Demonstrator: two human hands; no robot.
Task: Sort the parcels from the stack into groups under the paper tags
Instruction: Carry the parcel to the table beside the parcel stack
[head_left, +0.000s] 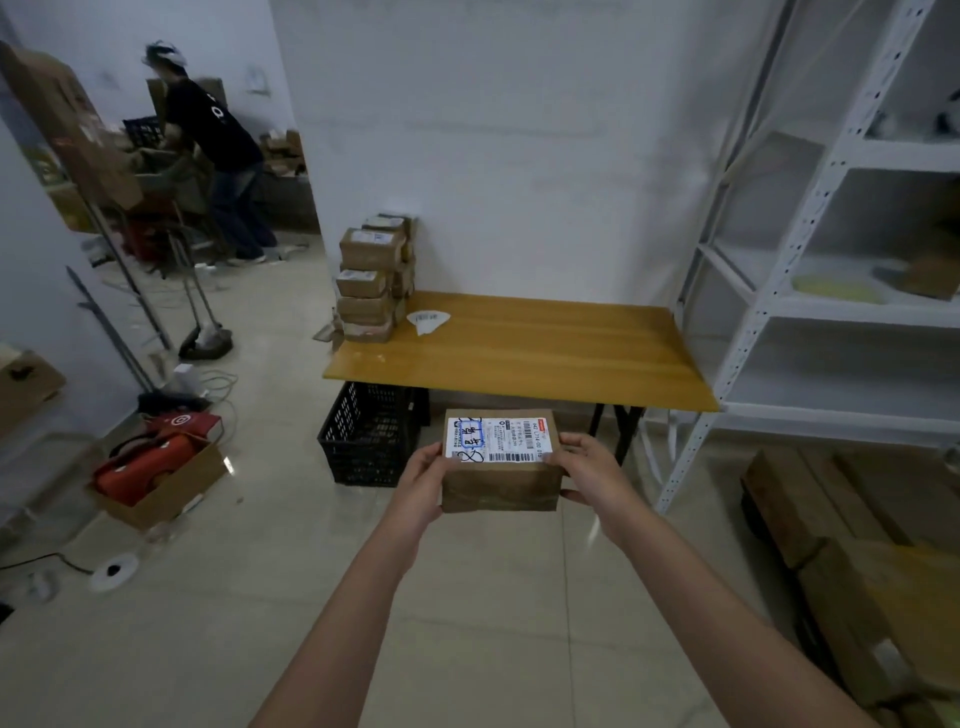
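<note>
The left hand and right hand hold the parcel with fingers curled round its ends, label upward, long axis left-right, above tiled floor before the wooden worktop.

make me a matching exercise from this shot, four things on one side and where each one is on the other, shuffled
Things
1 labelled parcel
2 stack of parcels
3 paper tags
4 black crate

Places
A on the floor, at the left end of the table
B lying flat on the table, right of the stack
C held between the left hand and right hand
D on the table's far left corner

Pairs: 1-C, 2-D, 3-B, 4-A
</note>
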